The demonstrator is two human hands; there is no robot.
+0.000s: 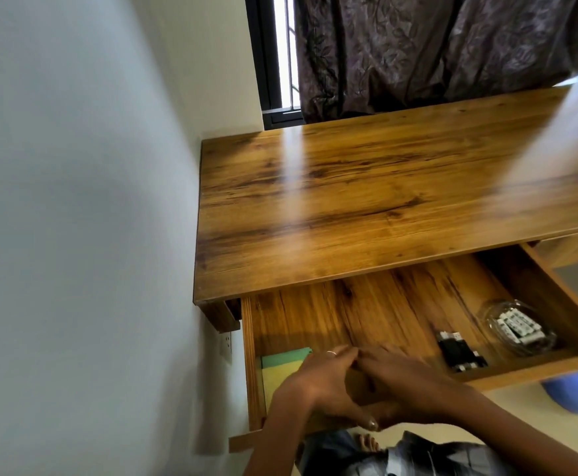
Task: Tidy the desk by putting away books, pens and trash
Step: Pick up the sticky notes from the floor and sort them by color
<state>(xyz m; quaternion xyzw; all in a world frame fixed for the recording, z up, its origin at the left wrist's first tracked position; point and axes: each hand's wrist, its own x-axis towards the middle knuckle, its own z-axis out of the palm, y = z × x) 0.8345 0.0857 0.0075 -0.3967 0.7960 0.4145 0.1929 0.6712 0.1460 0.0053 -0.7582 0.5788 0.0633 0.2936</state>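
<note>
- Wooden desk surface [383, 187], warm brown with dark grain streaks and pale glare bands, runs from about 9 o'clock to 3 o'clock across the middle of the view, its left end against a white wall [74, 201].
- Open wooden drawer [538, 367] of the same grain is pulled out under the front edge of the surface, filling the area from 6 to 4 o'clock.
- Green and yellow flat sheets or covers [280, 364] lie stacked in the drawer's near-left corner at about 7 o'clock; whether they are books or paper cannot be told.
- Small black rectangular items with white ends [459, 350] lie in the drawer toward 4 o'clock.
- Clear round glass dish [517, 328] sits just to the right of them and holds several small white blocks with dark markings.
- Left hand [318, 383], with a thin ring on one finger, rests over the front part of the drawer, fingers curled downward, thumb below the drawer's front edge.
- Right hand [404, 376] lies just beside it, fingertips touching the left hand's; both are motion-blurred.
- Whether either grip is closed around anything cannot be told.
- Dark purple leaf-patterned curtain [435, 46] hangs behind the surface at 12 to 1 o'clock.
- Blue plastic bin [576, 393] stands on the floor at 4 o'clock, beneath the drawer's right end.
</note>
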